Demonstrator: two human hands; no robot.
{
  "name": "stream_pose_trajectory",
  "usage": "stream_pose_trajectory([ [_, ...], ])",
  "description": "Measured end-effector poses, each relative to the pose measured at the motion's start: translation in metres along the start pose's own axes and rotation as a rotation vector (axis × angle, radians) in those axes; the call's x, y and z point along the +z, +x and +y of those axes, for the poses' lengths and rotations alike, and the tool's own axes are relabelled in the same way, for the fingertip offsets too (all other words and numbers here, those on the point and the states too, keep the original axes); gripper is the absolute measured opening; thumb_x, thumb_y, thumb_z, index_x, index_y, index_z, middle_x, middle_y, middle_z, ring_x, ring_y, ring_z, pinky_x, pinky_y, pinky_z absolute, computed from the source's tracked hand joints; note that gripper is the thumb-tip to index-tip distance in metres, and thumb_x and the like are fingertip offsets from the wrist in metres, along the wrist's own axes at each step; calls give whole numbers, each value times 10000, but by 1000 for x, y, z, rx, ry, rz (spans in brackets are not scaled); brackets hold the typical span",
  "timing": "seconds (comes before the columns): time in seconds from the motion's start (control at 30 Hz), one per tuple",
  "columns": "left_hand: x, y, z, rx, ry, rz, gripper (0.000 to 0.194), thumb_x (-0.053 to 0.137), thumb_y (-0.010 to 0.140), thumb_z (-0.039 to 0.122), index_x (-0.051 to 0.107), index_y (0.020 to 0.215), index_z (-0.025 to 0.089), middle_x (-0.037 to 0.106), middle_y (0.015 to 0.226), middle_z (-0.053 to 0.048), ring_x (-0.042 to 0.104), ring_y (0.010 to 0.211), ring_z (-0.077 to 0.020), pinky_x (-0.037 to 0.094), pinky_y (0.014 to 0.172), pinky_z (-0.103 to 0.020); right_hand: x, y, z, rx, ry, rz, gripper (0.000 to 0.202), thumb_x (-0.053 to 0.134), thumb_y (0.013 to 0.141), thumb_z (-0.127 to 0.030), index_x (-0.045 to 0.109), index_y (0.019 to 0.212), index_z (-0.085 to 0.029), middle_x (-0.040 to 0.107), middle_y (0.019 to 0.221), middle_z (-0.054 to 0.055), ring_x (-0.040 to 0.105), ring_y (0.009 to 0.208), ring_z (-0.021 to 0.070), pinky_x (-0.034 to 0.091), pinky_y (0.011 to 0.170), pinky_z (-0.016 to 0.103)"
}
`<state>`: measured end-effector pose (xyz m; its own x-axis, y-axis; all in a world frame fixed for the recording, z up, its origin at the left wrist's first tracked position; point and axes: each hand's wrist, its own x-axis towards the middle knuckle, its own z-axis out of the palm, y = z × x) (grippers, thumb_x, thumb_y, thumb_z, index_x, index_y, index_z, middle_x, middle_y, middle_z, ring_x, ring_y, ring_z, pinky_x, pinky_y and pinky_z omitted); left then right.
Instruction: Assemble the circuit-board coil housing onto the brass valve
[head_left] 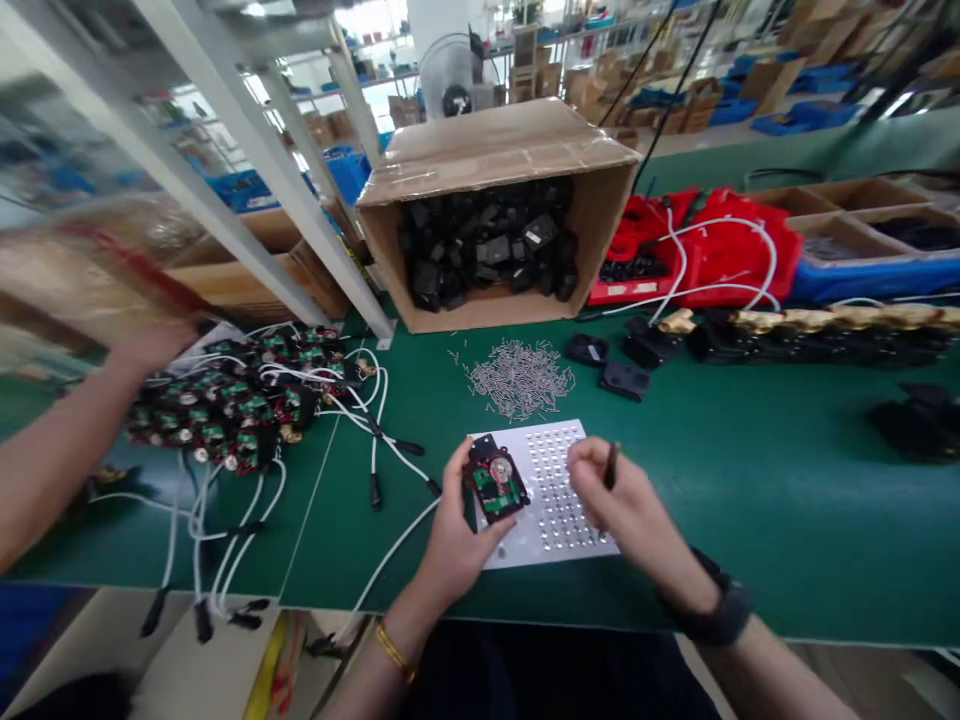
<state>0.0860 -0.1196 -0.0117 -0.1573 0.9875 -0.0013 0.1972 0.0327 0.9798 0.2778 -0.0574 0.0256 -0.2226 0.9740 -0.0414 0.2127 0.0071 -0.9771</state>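
My left hand (pixel 459 535) grips the edges of a black housing (pixel 496 482) with a green circuit board and a round metal part inside, held over the left part of a white sheet (pixel 517 550). Rows of small shiny round pieces (pixel 553 485) cover the sheet's middle and right. Over the sheet's right side, my right hand (pixel 611 490) is closed around a thin dark tool, whose lower end reaches down near the sheet. A white cable runs from near the housing toward the table's front edge. Beyond the sheet lies a pile of small screws (pixel 520 378).
An open cardboard box (pixel 499 315) of black parts stands behind the screws. Black covers (pixel 624 380) lie to its right, near red bins (pixel 720 250). Wired assemblies (pixel 240 400) heap at the left, where another person's arm (pixel 71 465) reaches in. Metal posts rise there.
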Motion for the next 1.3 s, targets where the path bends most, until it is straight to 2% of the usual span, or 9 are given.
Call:
stream_pose_trajectory([
  [0.1,1,-3,-3,17,40,1,737,711,685,206,345,1322,263,407,1356,-79,384,1264,-267,301,1079,-404,47,-5,10,-139,-164,-129,356,615,749,-209,557,1101,-212,568,780,13,531,644,165,451,574,280],
  [0.23,-1,0,-5,62,135,0,671,723,681,242,413,1275,277,436,1322,-64,372,1265,-260,266,1087,-430,58,-5,21,-276,-302,-139,380,520,832,-186,540,1205,-251,591,909,60,567,813,214,470,728,351],
  [0.43,-4,6,-16,90,127,-10,511,745,639,214,539,1106,244,504,1235,-70,412,1228,-273,298,1059,-448,34,-4,25,-152,-68,-1,325,452,890,-379,618,1121,-221,632,843,62,566,674,189,474,639,329],
  [0.57,-3,12,-21,-23,-105,50,527,737,639,241,473,1095,228,505,1192,-75,499,1138,-242,407,972,-374,-3,-5,39,83,229,244,653,191,905,-601,674,859,-163,578,644,51,494,531,152,417,517,283],
  [0.73,-12,27,-2,-256,-499,47,679,693,637,513,425,1186,217,596,1077,-96,599,961,-256,502,802,-367,-22,-22,60,252,189,201,771,122,838,-711,643,648,-176,509,558,27,468,540,146,371,510,260],
  [0.83,-28,26,18,-322,-511,-159,662,600,599,692,565,1036,196,618,1014,-110,603,929,-291,507,764,-399,-14,-40,61,301,242,146,815,61,835,-708,671,753,-173,532,568,30,488,551,150,386,524,263],
  [1.0,-34,5,40,-105,123,-687,474,776,519,386,637,942,223,473,1299,-85,465,1167,-328,405,950,-421,5,-56,57,399,429,57,559,366,844,-648,654,854,-169,646,670,59,585,599,174,464,570,292],
  [1.1,-26,-6,37,-63,273,-824,536,785,529,346,619,1031,263,420,1384,-53,426,1230,-314,364,999,-409,13,-54,58,338,274,93,296,697,719,-452,638,818,-179,657,667,33,595,603,170,484,610,295],
  [1.3,-16,-11,27,-68,417,-876,1061,775,531,374,195,1413,273,553,1246,-67,540,1102,-291,397,961,-388,23,-54,69,237,197,213,232,650,767,-397,620,805,-170,667,689,58,626,615,203,518,604,340],
])
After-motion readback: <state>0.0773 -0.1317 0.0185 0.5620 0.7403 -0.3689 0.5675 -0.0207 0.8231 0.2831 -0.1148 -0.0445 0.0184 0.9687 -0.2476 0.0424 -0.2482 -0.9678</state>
